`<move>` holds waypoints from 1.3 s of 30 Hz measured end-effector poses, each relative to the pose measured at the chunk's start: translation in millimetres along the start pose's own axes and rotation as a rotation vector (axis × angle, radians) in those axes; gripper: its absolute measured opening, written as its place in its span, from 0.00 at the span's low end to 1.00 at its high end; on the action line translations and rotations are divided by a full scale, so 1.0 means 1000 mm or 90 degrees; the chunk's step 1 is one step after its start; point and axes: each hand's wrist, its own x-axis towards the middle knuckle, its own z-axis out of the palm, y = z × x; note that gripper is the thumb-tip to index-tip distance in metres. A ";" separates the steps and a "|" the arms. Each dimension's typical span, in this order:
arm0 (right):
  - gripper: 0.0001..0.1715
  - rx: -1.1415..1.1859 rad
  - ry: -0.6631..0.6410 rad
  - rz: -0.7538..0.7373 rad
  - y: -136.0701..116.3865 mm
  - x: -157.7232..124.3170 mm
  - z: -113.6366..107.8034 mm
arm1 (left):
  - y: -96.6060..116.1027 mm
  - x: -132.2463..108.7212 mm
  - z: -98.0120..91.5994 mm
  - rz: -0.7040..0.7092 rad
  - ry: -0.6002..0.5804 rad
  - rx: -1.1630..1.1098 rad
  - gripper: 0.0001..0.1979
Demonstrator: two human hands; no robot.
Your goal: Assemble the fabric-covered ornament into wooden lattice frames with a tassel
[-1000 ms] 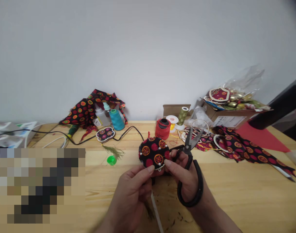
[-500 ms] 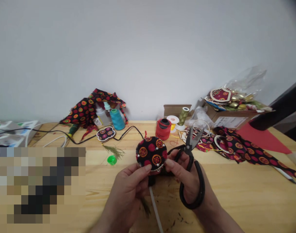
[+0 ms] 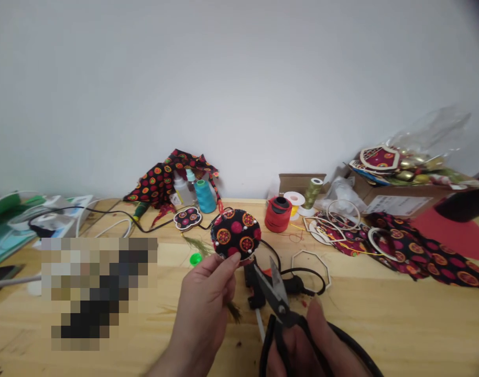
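My left hand [image 3: 206, 306] pinches the lower edge of a round fabric-covered ornament [image 3: 236, 234] between thumb and fingers. Its black cloth carries red and orange floral circles, small white beads dot the right side, and a red loop rises from the top. Black-handled scissors [image 3: 281, 303] are in my right hand [image 3: 314, 345], blades parted and pointing up and left, below the ornament and apart from it. Behind the blades lies a black glue gun [image 3: 257, 290] with a white stick at its end. Green tassel threads [image 3: 234, 312] show beneath my left hand.
A red thread spool [image 3: 278, 215], a teal thread cone [image 3: 205, 196] and bottles stand toward the wall. An octagonal wooden frame [image 3: 318, 259] lies right of centre. Patterned fabric [image 3: 452, 256] and a filled cardboard box [image 3: 400, 204] are at the right. A cable crosses the left.
My right hand has moved away from the ornament, down toward me, and the scissors now sit lower. The ornament stays in my left hand. The view has shifted left, uncovering the glue gun.
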 end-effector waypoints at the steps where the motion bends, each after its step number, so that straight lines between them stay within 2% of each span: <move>1: 0.45 0.014 -0.012 0.011 -0.001 0.002 0.000 | -0.001 0.000 0.000 0.000 0.003 0.001 0.12; 8: 0.46 0.124 -0.047 0.027 -0.005 0.011 0.010 | -0.003 0.000 -0.001 0.004 0.014 -0.004 0.12; 16: 0.45 0.118 0.002 0.049 -0.012 0.011 0.016 | -0.004 -0.001 -0.003 0.019 0.012 0.026 0.12; 20: 0.46 0.123 -0.017 0.054 -0.014 0.012 0.016 | -0.005 -0.001 -0.004 0.030 0.010 0.032 0.12; 25: 0.49 0.136 -0.081 0.047 -0.016 0.009 0.013 | -0.008 -0.003 -0.006 0.092 0.019 0.084 0.10; 31: 0.51 0.155 -0.081 0.064 -0.021 0.008 0.011 | -0.009 -0.003 -0.011 0.146 0.007 0.184 0.07; 36: 0.49 0.075 -0.015 0.080 -0.020 0.006 0.006 | -0.010 0.000 -0.011 0.167 0.006 0.196 0.08; 39: 0.45 -0.094 0.047 0.061 -0.023 -0.001 0.002 | -0.008 0.000 -0.011 0.171 0.004 0.211 0.08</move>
